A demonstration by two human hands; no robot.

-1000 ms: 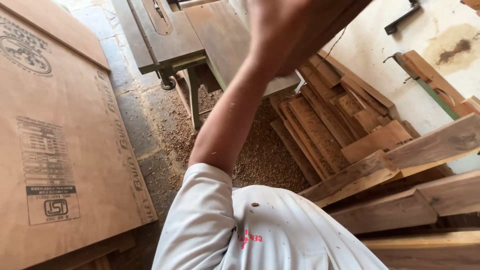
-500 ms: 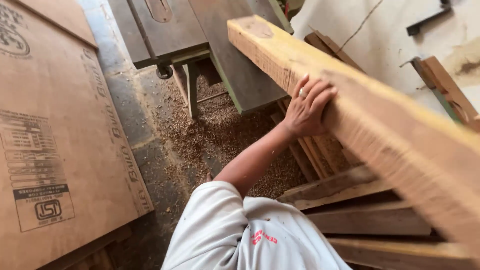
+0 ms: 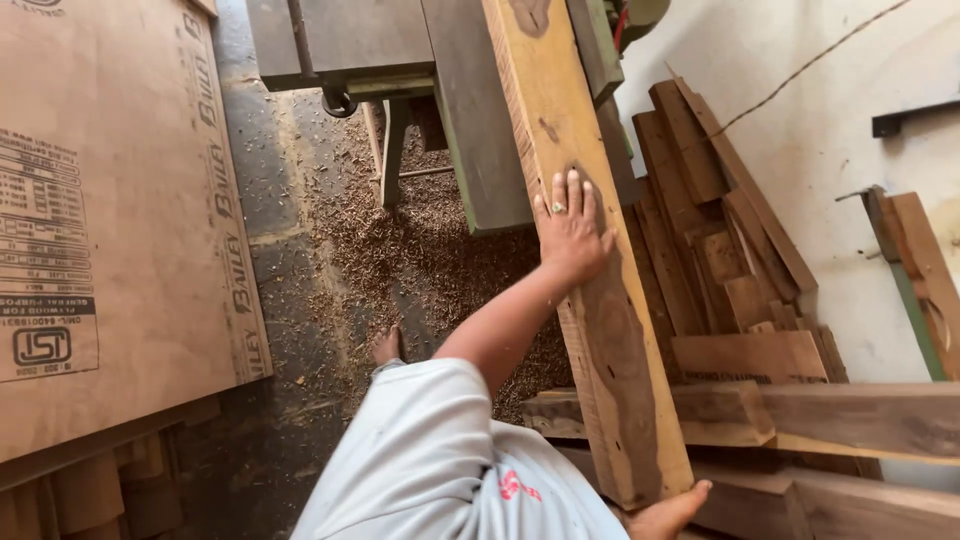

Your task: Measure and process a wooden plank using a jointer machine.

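Note:
A long rough wooden plank (image 3: 560, 160) runs from the bottom right up onto the grey table of a woodworking machine (image 3: 470, 130). My left hand (image 3: 570, 232) lies palm down on the plank's middle. Its fingers are spread, a ring is on one finger, and the thumb hooks over the right edge. My right hand (image 3: 668, 512) shows only partly at the bottom edge, cupping the plank's near end. My left arm reaches out from a light grey sleeve (image 3: 430, 460).
A large brown plywood sheet (image 3: 110, 230) leans on the left. Wood shavings (image 3: 430, 250) cover the concrete floor under the machine, and a bare foot (image 3: 388, 345) stands there. Stacked offcuts and boards (image 3: 730, 270) lie against the white wall on the right.
The plank has swung down from a raised slant until it points onto the machine table. My left hand stayed on it, and my right hand has come into view at its near end.

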